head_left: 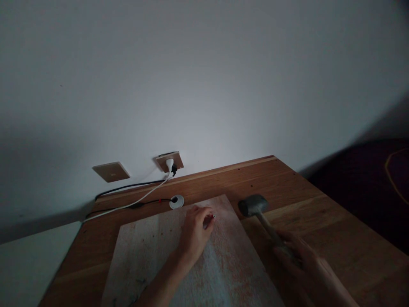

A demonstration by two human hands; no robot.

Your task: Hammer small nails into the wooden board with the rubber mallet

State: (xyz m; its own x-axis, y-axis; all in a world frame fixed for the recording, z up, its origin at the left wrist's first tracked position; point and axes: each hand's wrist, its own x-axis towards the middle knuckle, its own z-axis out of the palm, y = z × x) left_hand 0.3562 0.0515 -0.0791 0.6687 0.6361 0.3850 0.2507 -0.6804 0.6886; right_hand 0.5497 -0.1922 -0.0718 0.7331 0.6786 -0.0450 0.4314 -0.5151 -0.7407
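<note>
My left hand [195,230] rests on a pale, worn board [159,247] lying on the wooden table [319,221]. Its fingers are pinched on a small thin object with a red part [211,218], held against the board near its far right corner. My right hand [298,256] is closed round the handle of a hammer [255,207]. The hammer's dark grey head hovers just right of the board's far corner. The scene is dim and the right hand is blurred.
A white wall rises behind the table, with a plain switch plate [111,171] and a socket [169,162] holding a white plug. White and black cables [134,200] run along the table's far edge to a round white grommet [177,201]. Dark floor lies at right.
</note>
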